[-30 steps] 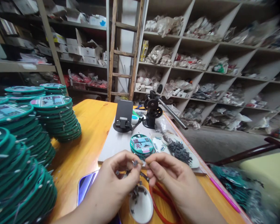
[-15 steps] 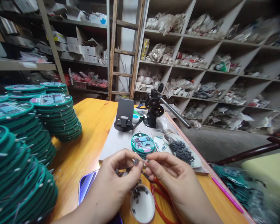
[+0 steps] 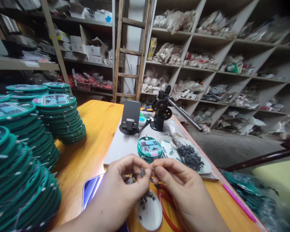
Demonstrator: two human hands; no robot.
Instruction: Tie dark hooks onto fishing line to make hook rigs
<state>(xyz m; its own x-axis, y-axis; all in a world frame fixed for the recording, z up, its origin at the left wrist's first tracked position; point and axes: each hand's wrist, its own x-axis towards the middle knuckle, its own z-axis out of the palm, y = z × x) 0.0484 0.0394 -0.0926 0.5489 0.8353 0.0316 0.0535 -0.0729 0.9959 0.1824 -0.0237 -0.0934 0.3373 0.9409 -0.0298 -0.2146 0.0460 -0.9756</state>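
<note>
In the middle foreground, my left hand (image 3: 126, 190) is closed in a pinch, with small dark grey pieces (image 3: 142, 172) at its fingertips and between its fingers. Fingertip to fingertip with it, my right hand (image 3: 181, 185) pinches something tiny that is mostly hidden. Below the hands sits a small white dish (image 3: 151, 214) holding a few dark pieces. Red-handled pliers or scissors (image 3: 165, 212) lie beside it, partly under my right hand. Just beyond my fingers is a short stack of round green line spools (image 3: 149, 149) with printed labels.
Tall stacks of green spools (image 3: 60, 119) fill the table's left. A white tray (image 3: 206, 166) holds a dark grey heap (image 3: 190, 156). Farther back stand a black phone stand (image 3: 131, 114) and a black geared winder (image 3: 161, 111) with a metal rod. A phone (image 3: 93, 190) lies by my left wrist.
My fingertips have drawn closer together. The view has shifted slightly, and the things on the table otherwise look the same.
</note>
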